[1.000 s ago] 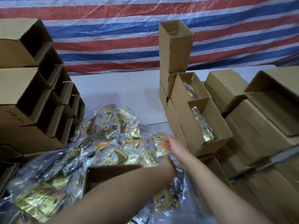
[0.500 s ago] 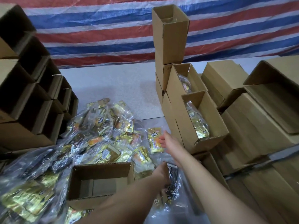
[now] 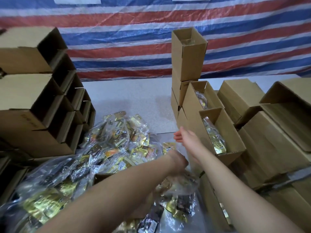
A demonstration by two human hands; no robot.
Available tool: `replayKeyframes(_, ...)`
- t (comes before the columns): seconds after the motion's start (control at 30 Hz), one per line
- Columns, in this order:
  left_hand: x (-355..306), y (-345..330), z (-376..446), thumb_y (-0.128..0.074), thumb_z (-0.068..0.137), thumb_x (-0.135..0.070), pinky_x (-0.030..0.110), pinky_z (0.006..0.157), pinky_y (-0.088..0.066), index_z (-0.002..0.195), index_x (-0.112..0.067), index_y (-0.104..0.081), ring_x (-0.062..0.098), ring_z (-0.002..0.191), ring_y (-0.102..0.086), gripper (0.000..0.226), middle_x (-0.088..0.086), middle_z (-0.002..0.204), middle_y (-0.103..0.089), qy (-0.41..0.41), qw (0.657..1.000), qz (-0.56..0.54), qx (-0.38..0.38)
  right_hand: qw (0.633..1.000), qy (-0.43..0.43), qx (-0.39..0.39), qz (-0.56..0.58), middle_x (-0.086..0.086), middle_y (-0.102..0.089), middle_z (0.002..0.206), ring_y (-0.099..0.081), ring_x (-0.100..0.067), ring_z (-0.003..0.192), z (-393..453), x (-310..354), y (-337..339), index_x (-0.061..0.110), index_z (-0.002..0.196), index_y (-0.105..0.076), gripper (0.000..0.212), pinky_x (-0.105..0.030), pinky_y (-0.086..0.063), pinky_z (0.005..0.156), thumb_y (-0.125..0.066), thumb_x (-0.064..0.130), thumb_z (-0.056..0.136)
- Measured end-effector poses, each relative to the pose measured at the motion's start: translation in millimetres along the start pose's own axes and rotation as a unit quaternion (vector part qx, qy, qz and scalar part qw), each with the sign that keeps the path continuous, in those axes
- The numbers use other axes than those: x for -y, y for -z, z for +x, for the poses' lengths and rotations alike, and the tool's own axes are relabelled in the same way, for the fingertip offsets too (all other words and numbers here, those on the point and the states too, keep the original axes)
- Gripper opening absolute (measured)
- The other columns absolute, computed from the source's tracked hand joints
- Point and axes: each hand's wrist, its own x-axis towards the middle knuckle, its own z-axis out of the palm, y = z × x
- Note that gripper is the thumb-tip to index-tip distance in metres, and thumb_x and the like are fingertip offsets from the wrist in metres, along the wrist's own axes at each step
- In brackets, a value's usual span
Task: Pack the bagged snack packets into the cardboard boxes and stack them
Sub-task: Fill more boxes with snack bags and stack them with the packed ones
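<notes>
The right hand [image 3: 186, 137] hovers open and empty beside the filled box [image 3: 223, 132]; the snack bag [image 3: 178, 197] lies below it, under the left hand [image 3: 177, 163], whose grip seems closed.

Single head-worn view, close, looking forward and down over the table [image 3: 134, 100]; both forearms enter from the bottom edge; striped tarpaulin [image 3: 127, 39] closes the background.
</notes>
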Motion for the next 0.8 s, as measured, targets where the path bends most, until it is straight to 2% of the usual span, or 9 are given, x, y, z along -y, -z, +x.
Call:
replayKeyframes(0.07, 33, 29, -20, -0.065, 0.090, -0.024, 0.032, 0.074, -0.045, 0.122, -0.013, -0.055, 0.027, 0.106, -0.062, 0.036, 0.006, 0.112, -0.063, 0.039, 0.994, -0.082, -0.055, 0.997, 0.046, -0.055, -0.014, 0.007, -0.068, 0.088, -0.064, -0.019, 0.094, -3, 16, 3, 0.026, 0.081, -0.066, 0.035, -0.040, -0.049, 0.090, -0.043, 0.042, 0.101)
replayKeyframes(0.13, 68, 40, -39, -0.068, 0.088, -0.028, 0.032, 0.077, -0.046, 0.123, -0.013, -0.056, 0.028, 0.105, -0.062, 0.039, 0.006, 0.112, -0.063, 0.073, 0.969, -0.198, -0.125, 0.989, 0.087, -0.100, -0.065, 0.014, -0.066, 0.088, -0.062, -0.017, 0.088, -14, 31, 8, 0.036, 0.086, -0.066, 0.033, -0.039, -0.049, 0.082, -0.041, 0.057, 0.085)
replayKeyframes(0.2, 97, 40, -58, -0.071, 0.088, -0.033, 0.028, 0.084, -0.046, 0.128, -0.014, -0.056, 0.027, 0.108, -0.062, 0.047, 0.007, 0.120, -0.064, 0.117, 0.917, -0.341, -0.170, 0.982, 0.126, -0.127, -0.055, 0.018, -0.064, 0.092, -0.061, -0.011, 0.090, -23, 41, 10, 0.043, 0.090, -0.061, 0.031, -0.036, -0.048, 0.076, -0.039, 0.061, 0.077)
replayKeyframes(0.27, 117, 39, -79, -0.074, 0.087, -0.035, 0.033, 0.091, -0.053, 0.126, -0.014, -0.058, 0.024, 0.102, -0.065, 0.048, 0.007, 0.118, -0.066, 0.137, 0.836, -0.484, -0.219, 0.978, 0.145, -0.152, 0.003, 0.018, -0.062, 0.110, -0.060, -0.011, 0.105, -27, 47, 4, 0.044, 0.102, -0.057, 0.031, -0.032, -0.047, 0.079, -0.045, 0.061, 0.079)
replayKeyframes(0.4, 131, 35, -115, -0.077, 0.087, -0.021, 0.056, 0.089, -0.056, 0.132, -0.007, -0.052, 0.036, 0.096, -0.071, 0.054, 0.017, 0.116, -0.069, 0.126, 0.658, -0.689, -0.277, 0.990, 0.094, -0.099, 0.047, 0.004, -0.040, 0.153, -0.045, -0.024, 0.134, -33, 61, -21, 0.034, 0.151, -0.025, 0.091, -0.047, -0.041, 0.104, -0.059, 0.076, 0.078)
replayKeyframes(0.5, 130, 36, -132, -0.076, 0.086, -0.015, 0.062, 0.093, -0.052, 0.132, -0.006, -0.051, 0.042, 0.103, -0.069, 0.053, 0.020, 0.116, -0.070, 0.061, 0.590, -0.760, -0.266, 0.987, 0.065, 0.023, 0.143, -0.003, -0.038, 0.156, -0.049, -0.026, 0.134, -38, 74, -44, 0.034, 0.154, -0.020, 0.130, -0.053, -0.040, 0.110, -0.073, 0.085, 0.047)
replayKeyframes(0.53, 129, 38, -137, -0.077, 0.084, -0.018, 0.060, 0.093, -0.053, 0.132, -0.008, -0.051, 0.040, 0.104, -0.069, 0.055, 0.018, 0.116, -0.070, 0.040, 0.578, -0.772, -0.262, 0.984, 0.072, 0.039, 0.158, -0.003, -0.041, 0.154, -0.053, -0.025, 0.130, -39, 78, -50, 0.035, 0.154, -0.023, 0.132, -0.051, -0.044, 0.108, -0.077, 0.083, 0.044)
replayKeyframes(0.67, 131, 43, -153, -0.078, 0.078, -0.036, 0.042, 0.085, -0.059, 0.134, -0.010, -0.050, 0.029, 0.106, -0.071, 0.068, 0.012, 0.119, -0.071, 0.003, 0.557, -0.786, -0.270, 0.980, 0.146, -0.017, 0.136, 0.010, -0.052, 0.138, -0.065, -0.004, 0.103, -39, 88, -63, 0.036, 0.144, -0.042, 0.072, -0.022, -0.055, 0.076, -0.076, 0.047, 0.082)
replayKeyframes(0.8, 133, 39, -161, -0.078, 0.079, -0.048, 0.039, 0.096, -0.051, 0.127, -0.020, -0.060, 0.022, 0.109, -0.070, 0.058, 0.004, 0.117, -0.073, 0.001, 0.604, -0.743, -0.289, 0.971, 0.195, -0.035, 0.132, 0.010, -0.064, 0.120, -0.066, 0.010, 0.087, -42, 98, -68, 0.027, 0.110, -0.065, 0.023, -0.011, -0.052, 0.061, -0.073, 0.032, 0.089)
